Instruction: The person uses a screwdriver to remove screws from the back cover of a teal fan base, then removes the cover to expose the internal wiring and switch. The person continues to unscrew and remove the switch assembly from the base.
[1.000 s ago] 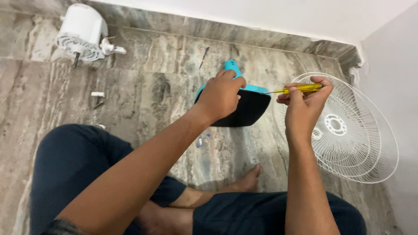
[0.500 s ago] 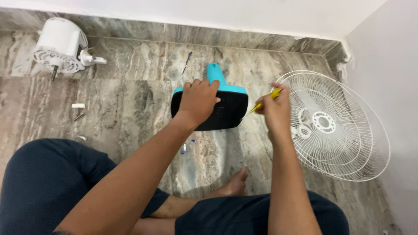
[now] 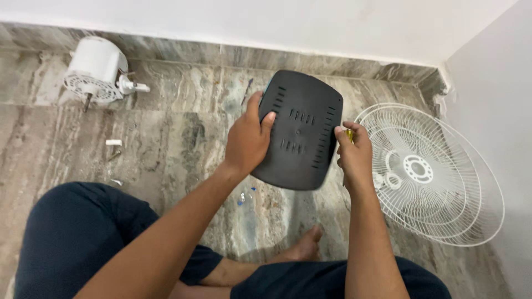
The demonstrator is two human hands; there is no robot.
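Black plastic fills the middle of the view: the underside of a fan base (image 3: 299, 135), a rounded panel with rows of short slots, is tilted up off the floor and faces the camera. A sliver of turquoise shows at its upper left edge. The left hand (image 3: 247, 143) grips the base's left rim, thumb laid over the black face and the other fingers wrapped behind it, so the fingers are clamped on the base. The right hand (image 3: 353, 155) presses against the base's right edge; its fingers are curled shut around a yellow screwdriver (image 3: 349, 134), of which only a small bit of handle shows above the knuckles.

Below the base, a few tiny blue and clear bits (image 3: 247, 195) lie on the grey marble floor (image 3: 166, 138), close to the person's bare foot (image 3: 302, 246) and crossed legs in dark trousers. Just to the right of the right hand a white wire fan guard (image 3: 438, 177) lies flat on the floor near the wall corner. Well off to the upper left, beside the skirting, sits a white fan motor housing (image 3: 97, 69) with its shaft pointing down-left. Between it and the person's knee lie some small white pieces (image 3: 113, 143).
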